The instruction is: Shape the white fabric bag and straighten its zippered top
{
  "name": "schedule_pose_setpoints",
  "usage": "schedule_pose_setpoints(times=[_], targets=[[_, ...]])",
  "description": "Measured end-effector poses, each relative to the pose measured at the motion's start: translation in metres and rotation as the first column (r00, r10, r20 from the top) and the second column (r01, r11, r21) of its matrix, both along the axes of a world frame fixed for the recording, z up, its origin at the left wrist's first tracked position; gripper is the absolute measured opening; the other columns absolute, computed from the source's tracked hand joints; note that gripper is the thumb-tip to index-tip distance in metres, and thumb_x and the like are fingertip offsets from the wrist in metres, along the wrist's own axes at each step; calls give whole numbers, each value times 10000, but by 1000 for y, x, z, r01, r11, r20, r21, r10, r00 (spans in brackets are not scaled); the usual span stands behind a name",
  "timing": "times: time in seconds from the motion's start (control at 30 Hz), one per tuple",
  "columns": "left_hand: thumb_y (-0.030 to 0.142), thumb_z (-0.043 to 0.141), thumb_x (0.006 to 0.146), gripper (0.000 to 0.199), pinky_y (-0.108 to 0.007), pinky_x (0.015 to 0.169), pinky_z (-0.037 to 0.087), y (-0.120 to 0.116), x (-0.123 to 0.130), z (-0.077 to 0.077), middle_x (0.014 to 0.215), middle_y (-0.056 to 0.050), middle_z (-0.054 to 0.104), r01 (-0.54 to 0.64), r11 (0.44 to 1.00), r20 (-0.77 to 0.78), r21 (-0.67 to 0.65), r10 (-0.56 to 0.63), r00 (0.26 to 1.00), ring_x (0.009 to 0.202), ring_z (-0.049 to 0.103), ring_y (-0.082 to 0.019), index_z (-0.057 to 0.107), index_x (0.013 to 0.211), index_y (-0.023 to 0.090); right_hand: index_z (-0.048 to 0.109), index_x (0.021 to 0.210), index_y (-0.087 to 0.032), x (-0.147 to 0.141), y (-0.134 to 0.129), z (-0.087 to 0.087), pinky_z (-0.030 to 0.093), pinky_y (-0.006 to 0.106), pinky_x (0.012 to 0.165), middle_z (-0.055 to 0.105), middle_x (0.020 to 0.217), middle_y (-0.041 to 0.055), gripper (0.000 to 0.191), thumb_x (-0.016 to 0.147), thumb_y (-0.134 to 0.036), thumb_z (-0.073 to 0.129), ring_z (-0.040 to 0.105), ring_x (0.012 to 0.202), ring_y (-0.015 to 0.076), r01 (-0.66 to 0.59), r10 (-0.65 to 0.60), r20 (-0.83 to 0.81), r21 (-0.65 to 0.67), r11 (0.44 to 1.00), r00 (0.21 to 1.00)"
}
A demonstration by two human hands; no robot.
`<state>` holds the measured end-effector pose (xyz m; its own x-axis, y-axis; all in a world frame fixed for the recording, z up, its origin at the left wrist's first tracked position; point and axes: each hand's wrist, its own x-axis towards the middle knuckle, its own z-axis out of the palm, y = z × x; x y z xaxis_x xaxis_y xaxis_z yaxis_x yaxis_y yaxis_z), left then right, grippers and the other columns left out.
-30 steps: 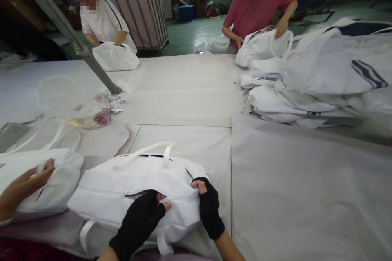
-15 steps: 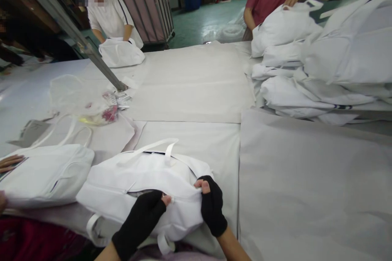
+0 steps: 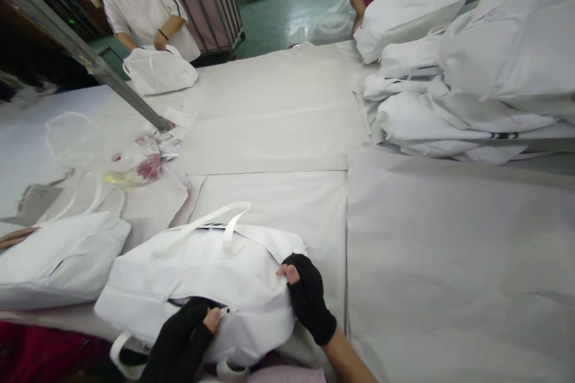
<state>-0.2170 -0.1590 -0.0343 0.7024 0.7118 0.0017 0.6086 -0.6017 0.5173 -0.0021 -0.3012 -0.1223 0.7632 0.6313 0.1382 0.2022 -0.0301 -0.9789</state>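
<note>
A white fabric bag (image 3: 256, 269) with strap handles lies in front of me on the table. Along its near side runs a partly open zipper. My left hand (image 3: 182, 338), in a black fingerless glove, is closed at the zipper pull (image 3: 226, 310), with the thumb on top. The other fingers are tucked toward the zipper's opening and partly hidden. My right hand (image 3: 308, 293), gloved the same way, pinches the fabric at the bag's right end between thumb and fingers. One white handle (image 3: 230, 230) stands up at the far side; other strap loops hang at the near side.
To the left lies another white bag (image 3: 67, 257), with a person's hand (image 3: 15, 237) on it. White bags (image 3: 507, 66) are piled at the right. A metal post (image 3: 121, 87) and clear plastic packets (image 3: 139, 164) are at the left. Two people handle bags across the table.
My left hand has moved left and toward me with the zipper pull. My right hand keeps its pinch. The whole view has shifted slightly.
</note>
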Motion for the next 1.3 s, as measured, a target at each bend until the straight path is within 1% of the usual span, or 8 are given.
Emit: schedule_pose_setpoints(times=[0.17,0.33,0.43,0.63,0.83,1.0,1.2,1.3], targets=[[345,487,931,241,-191,580,527,8,26,8,708,5,663,194,974,-93,-120,-205,974,655,640,-128,640,800,211,537,757,-195,-2,4,-4,369,329,725,542,757,21,278,960,-249,355,495,774,153,-15,19,100,-35,999,995],[337,452,932,256,-291,578,499,0,26,7,695,-30,663,293,859,-116,421,-270,956,608,625,-179,632,821,193,412,649,-204,8,22,-23,357,316,640,456,635,12,311,953,-202,346,434,647,152,27,18,392,-108,994,920],[328,440,942,253,-290,589,490,1,22,12,719,-40,669,270,821,-137,504,-233,963,635,631,-185,633,860,188,403,640,-211,14,33,-32,343,319,622,431,604,7,290,929,-178,400,416,625,161,50,-6,476,-79,996,880],[351,529,914,212,-239,626,500,11,22,20,730,-19,665,26,984,-120,174,-5,993,677,634,-152,624,815,190,416,656,-211,17,39,-36,340,313,601,438,595,4,258,900,-137,449,418,603,160,109,-50,588,-65,992,808],[335,467,924,346,-270,496,406,14,32,49,568,-5,555,219,920,-180,324,-167,969,518,538,-153,558,617,204,405,654,-213,18,35,-24,341,315,595,431,589,8,260,902,-139,426,412,603,161,122,-44,620,-85,989,784],[282,496,918,180,-290,725,489,25,34,33,806,-34,652,201,945,-105,260,-179,978,769,607,-172,649,866,202,374,623,-213,38,39,-25,308,316,568,399,562,-1,297,909,-151,426,387,571,148,94,4,625,-123,988,781],[324,490,925,218,-281,713,509,23,51,25,828,-49,639,84,991,-32,-103,-88,996,791,602,-172,627,817,194,436,657,-203,55,43,0,355,309,591,459,611,5,277,929,-247,461,438,619,149,8,68,560,-133,991,826],[376,476,929,262,-270,652,533,12,51,29,818,-57,659,-15,964,-48,-267,3,999,740,619,-177,645,875,184,566,966,-197,41,32,24,450,341,740,588,915,63,225,910,-402,492,546,884,196,-145,154,391,-54,988,907]])
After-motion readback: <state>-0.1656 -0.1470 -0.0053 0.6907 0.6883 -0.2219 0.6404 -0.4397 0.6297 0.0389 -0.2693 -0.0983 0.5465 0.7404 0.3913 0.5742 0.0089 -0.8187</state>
